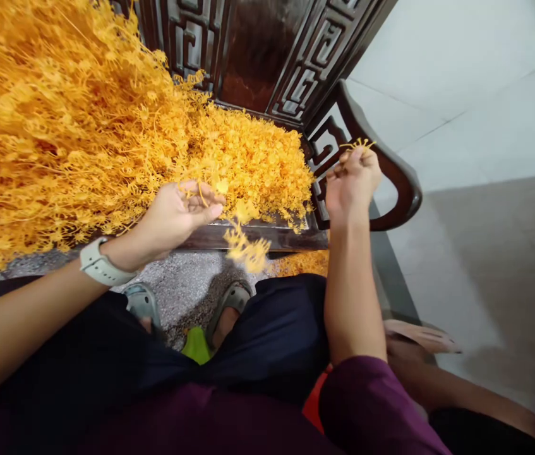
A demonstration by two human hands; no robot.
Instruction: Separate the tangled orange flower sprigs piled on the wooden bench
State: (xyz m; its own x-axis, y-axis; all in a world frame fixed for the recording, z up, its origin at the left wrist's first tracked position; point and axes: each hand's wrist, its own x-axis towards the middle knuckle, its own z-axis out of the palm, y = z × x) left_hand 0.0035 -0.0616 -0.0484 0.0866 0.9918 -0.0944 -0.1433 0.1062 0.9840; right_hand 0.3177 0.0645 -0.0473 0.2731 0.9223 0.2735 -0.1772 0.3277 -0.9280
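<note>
My left hand (179, 212) is closed on a yellow plastic flower sprig (248, 248), whose blurred tip hangs past my thumb over the bench edge. Farther right, my right hand (353, 180) is raised in front of the armrest. Its fingers pinch a small yellow plastic flower piece (359, 145) with thin spokes fanning out above them. Beyond my left hand lies a big heap of yellow plastic flower sprigs (82, 139). A denser pile of yellow flower pieces (258, 158) sits at the heap's right end.
A dark carved wooden bench (258, 57) carries the heap, and its curved armrest (404, 189) stands at the right. More yellow pieces (302, 262) lie under the seat. Another person's leg (466, 388) reaches in at lower right. Something green (196, 346) lies between my feet.
</note>
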